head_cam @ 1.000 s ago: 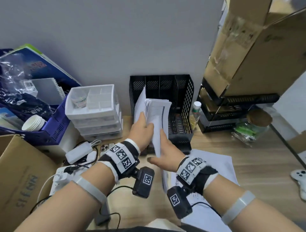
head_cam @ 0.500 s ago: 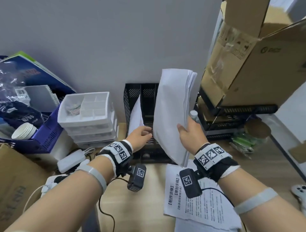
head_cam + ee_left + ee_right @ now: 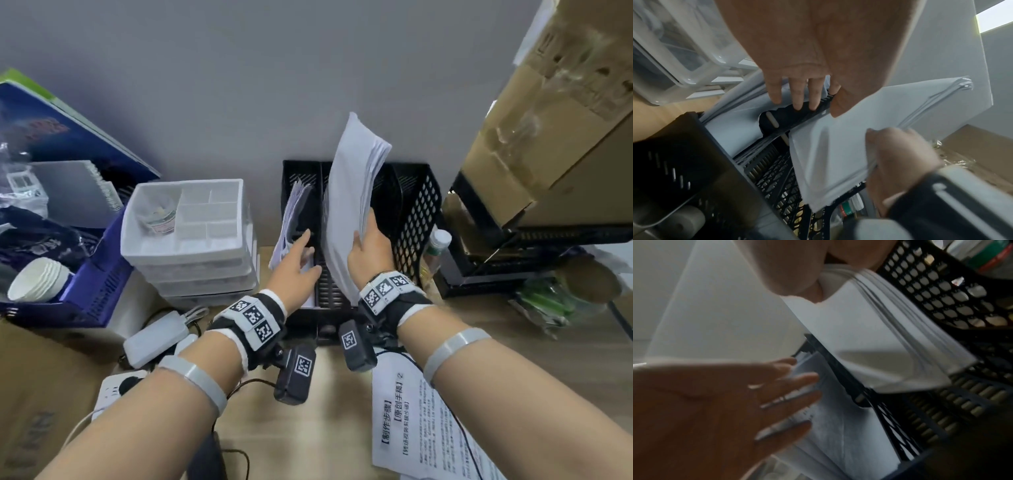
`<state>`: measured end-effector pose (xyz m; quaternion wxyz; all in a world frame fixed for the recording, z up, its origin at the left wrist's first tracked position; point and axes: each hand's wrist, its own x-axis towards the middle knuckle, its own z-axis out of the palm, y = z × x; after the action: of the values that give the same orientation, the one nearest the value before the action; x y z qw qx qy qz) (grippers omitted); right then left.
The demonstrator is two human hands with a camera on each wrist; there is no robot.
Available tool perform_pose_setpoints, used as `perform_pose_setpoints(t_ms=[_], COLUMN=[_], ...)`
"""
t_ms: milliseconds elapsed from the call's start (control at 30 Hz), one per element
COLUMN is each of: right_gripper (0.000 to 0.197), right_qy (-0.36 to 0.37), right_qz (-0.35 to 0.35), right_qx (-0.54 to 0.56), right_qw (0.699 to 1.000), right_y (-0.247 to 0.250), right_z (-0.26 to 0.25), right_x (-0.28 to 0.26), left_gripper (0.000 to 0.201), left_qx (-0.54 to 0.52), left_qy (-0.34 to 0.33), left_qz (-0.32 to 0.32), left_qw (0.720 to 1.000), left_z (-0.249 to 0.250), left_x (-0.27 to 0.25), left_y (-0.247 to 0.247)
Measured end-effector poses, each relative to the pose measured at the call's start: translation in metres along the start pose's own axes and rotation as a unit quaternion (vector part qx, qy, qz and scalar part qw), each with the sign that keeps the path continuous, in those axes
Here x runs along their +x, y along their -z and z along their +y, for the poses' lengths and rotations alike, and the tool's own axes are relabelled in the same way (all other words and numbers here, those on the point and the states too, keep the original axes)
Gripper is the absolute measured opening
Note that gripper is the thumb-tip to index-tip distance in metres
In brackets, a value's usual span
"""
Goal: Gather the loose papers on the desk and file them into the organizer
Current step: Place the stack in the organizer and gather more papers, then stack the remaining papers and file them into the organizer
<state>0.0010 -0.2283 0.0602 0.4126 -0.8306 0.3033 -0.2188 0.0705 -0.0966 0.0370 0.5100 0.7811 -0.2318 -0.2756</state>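
The right hand point(image 3: 368, 251) grasps a thick stack of white papers point(image 3: 352, 205) by its lower edge, thumb on the near face and fingers curled behind, holding it nearly upright with its bottom corner dipping into the middle slot of the black mesh organizer point(image 3: 416, 219) that stands against the grey wall. The left hand point(image 3: 294, 270) is released, its fingers point(image 3: 797, 95) straight and spread, touching the sheets already filed point(image 3: 291, 222) in the organizer's left slot. More printed sheets point(image 3: 411, 421) lie flat on the wooden desk point(image 3: 329, 428) under the right forearm, well apart from the organizer
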Motion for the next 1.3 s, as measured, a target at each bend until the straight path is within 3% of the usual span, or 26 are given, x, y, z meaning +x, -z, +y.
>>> perform_pose_setpoints(t_ms=[100,233,300,400,500,567,667,733,800,900,1000,1033,1100,1167,1233,1300], right_gripper=[0.058,0.056,0.049,0.059,0.059,0.049,0.045,0.043,0.040,0.034,0.034,0.038,0.052,0.066,0.072,0.064], right_qy=[-0.029,-0.086,-0.090,-0.062,-0.028,-0.032,-0.016,0.000,-0.009,-0.101,-0.280,-0.345,-0.462,-0.528,-0.555,-0.540], right_qz=[-0.048,-0.152,-0.138,-0.121,-0.130,-0.110,-0.100,-0.081,-0.049,0.010,0.056,0.052,0.017,-0.022,-0.036,-0.023], right_qx=[-0.017,-0.181,-0.146,-0.078,-0.125,-0.113,-0.094,-0.106,-0.098,-0.116,-0.165,-0.186,-0.226,-0.224,-0.193,-0.152], right_qw=[0.998,0.968,0.975,0.988,0.983,0.987,0.990,0.991,0.994,0.988,0.944,0.919,0.858,0.819,0.808,0.828], right_y=[-0.027,-0.051,-0.056,-0.064,-0.070,-0.068,-0.057,-0.039,-0.020,0.023,0.079,0.093,0.122,0.140,0.147,0.146], right_z=[0.021,0.048,0.053,0.062,0.074,0.076,0.082,0.098,0.118,0.166,0.231,0.248,0.274,0.288,0.300,0.308], right_x=[0.005,0.008,0.006,0.002,-0.003,-0.009,-0.027,-0.047,-0.066,-0.104,-0.159,-0.176,-0.209,-0.235,-0.254,-0.266], left_gripper=[0.061,0.061,0.062,0.066,0.065,0.054,0.023,0.002,0.021,0.027,0.011,0.007,0.029,0.049,0.057,0.066], left_qx=[-0.056,-0.087,-0.105,-0.119,-0.095,-0.069,-0.049,-0.054,-0.060,-0.013,0.062,0.089,0.126,0.164,0.169,0.148], left_qy=[0.003,0.007,0.016,0.022,0.024,0.028,0.037,0.079,0.140,0.192,0.229,0.239,0.257,0.268,0.285,0.317], left_qz=[0.001,-0.049,-0.068,-0.098,-0.086,-0.051,-0.019,-0.070,-0.133,-0.241,-0.301,-0.298,-0.299,-0.292,-0.263,-0.236], left_qw=[0.998,0.995,0.992,0.988,0.992,0.996,0.998,0.993,0.979,0.951,0.923,0.920,0.910,0.903,0.906,0.907], left_z=[-0.007,-0.009,-0.006,-0.006,-0.010,-0.013,-0.015,-0.016,-0.023,-0.044,-0.070,-0.080,-0.095,-0.104,-0.114,-0.135], left_x=[0.006,0.015,0.017,0.020,0.019,0.017,0.009,0.001,-0.005,-0.018,-0.037,-0.041,-0.051,-0.061,-0.070,-0.070], left_y=[0.008,0.015,0.015,0.014,0.010,0.005,-0.005,-0.020,-0.035,-0.069,-0.119,-0.130,-0.154,-0.170,-0.183,-0.191])
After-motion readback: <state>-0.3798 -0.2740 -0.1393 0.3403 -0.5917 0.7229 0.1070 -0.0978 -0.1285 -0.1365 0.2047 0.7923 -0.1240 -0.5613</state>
